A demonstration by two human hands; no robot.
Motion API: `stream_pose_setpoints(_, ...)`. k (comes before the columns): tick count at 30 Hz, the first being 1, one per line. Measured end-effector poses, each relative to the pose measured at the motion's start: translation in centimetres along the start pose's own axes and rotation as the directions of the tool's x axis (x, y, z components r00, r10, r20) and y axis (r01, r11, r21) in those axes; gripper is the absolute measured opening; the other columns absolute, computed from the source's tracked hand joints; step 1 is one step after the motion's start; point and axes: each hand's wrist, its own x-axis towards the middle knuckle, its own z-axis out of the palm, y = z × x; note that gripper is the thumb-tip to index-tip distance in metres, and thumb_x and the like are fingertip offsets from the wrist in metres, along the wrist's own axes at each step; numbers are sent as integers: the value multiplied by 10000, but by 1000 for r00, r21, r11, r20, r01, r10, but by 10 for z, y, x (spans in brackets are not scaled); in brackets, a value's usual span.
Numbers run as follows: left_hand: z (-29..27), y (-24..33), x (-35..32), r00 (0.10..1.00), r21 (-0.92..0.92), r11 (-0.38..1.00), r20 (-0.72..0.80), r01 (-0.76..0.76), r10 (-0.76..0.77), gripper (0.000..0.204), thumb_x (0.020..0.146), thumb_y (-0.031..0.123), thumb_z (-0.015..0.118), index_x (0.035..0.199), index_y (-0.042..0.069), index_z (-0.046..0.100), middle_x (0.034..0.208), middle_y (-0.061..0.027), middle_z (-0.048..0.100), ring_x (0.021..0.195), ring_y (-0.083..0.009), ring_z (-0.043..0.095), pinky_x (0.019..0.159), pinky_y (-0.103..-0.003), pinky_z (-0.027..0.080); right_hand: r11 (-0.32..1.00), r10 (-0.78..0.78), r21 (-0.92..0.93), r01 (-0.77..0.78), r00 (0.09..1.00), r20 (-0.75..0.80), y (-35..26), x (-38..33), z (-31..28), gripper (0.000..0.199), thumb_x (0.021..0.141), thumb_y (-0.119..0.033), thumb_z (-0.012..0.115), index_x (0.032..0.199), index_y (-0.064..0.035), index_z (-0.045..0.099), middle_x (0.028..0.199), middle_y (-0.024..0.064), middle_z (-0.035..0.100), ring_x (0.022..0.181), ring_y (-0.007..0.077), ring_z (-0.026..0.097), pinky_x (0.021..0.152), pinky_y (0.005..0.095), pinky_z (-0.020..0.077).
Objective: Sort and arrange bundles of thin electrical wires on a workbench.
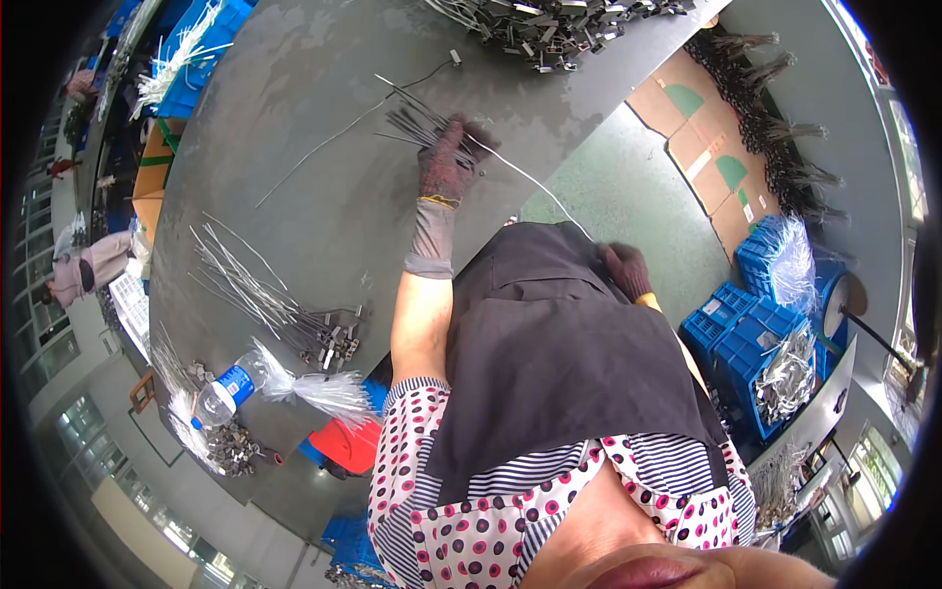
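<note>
My left hand [447,172], in a dark worn glove with a grey cuff, is closed around a bundle of thin grey wires [414,128] above the grey table [324,187]. From this hand a pale thin strand [538,184] runs down to the right past my black apron. At the strand's lower end, beside the apron, is my right hand [625,271], gloved and with its fingers curled on the strand. A single loose wire [319,147] with a small metal end lies on the table left of my left hand.
Dark metal clips [549,29] are heaped at the table's far edge. More wires with clips [280,294] lie on the left, near a plastic bottle [226,391] and a red stool seat [348,447]. Blue crates [736,329] and flattened cardboard [702,147] are at the right.
</note>
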Motion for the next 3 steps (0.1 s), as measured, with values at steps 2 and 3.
stream_pose_setpoints(2, 8, -16, -7, 989, 252, 957, 7, 141, -148, 234, 939, 212, 646, 1152, 118, 619, 982, -97, 677, 957, -295, 672, 914, -598, 520, 999, 13, 42, -14, 1000, 13, -37, 21, 8, 450, 872, -424, 594, 958, -3, 728, 879, 172, 725, 788, 237, 657, 758, 364, 491)
stream_pose_setpoints(3, 13, -22, -11, 984, 305, 937, -19, 172, -175, 258, 941, 216, 652, 1174, 113, 608, 1005, -86, 684, 961, -303, 677, 931, -603, 509, 995, 41, 84, -44, 998, 44, -48, 35, 14, 439, 854, -433, 620, 960, -23, 737, 904, 162, 734, 769, 236, 658, 761, 349, 496)
